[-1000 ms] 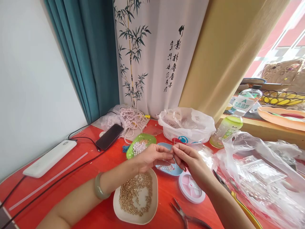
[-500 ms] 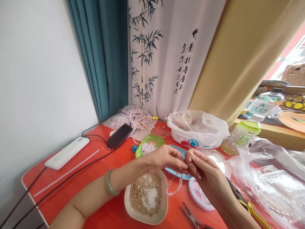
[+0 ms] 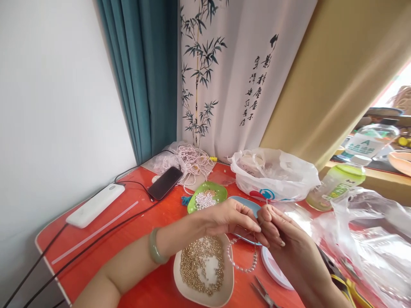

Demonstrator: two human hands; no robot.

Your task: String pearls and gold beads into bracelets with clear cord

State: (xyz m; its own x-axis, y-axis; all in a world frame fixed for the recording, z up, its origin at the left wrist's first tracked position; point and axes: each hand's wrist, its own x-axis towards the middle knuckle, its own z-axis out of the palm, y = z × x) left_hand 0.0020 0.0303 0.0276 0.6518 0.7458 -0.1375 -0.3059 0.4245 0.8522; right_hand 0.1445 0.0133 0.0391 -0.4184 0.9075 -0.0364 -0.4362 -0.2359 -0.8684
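Fingertips (image 3: 257,226) of our left hand (image 3: 233,216) press together on the beaded strand (image 3: 246,270), touching our right hand (image 3: 282,229), whose thumb and forefinger pinch a thin thread (image 3: 266,200) that pokes up above them. Below, the strand hangs in a loop between the right rim of the cream tray (image 3: 228,282) and the round lid (image 3: 272,269), over red tabletop. Pliers (image 3: 265,295) lie near, toward us. Past our knuckles, the blue dish (image 3: 242,202) sits beside the green dish (image 3: 221,192). Leftward, open red runs to the pale table edge (image 3: 53,273); rightward, a plastic bag (image 3: 369,244) crowds our forearm.
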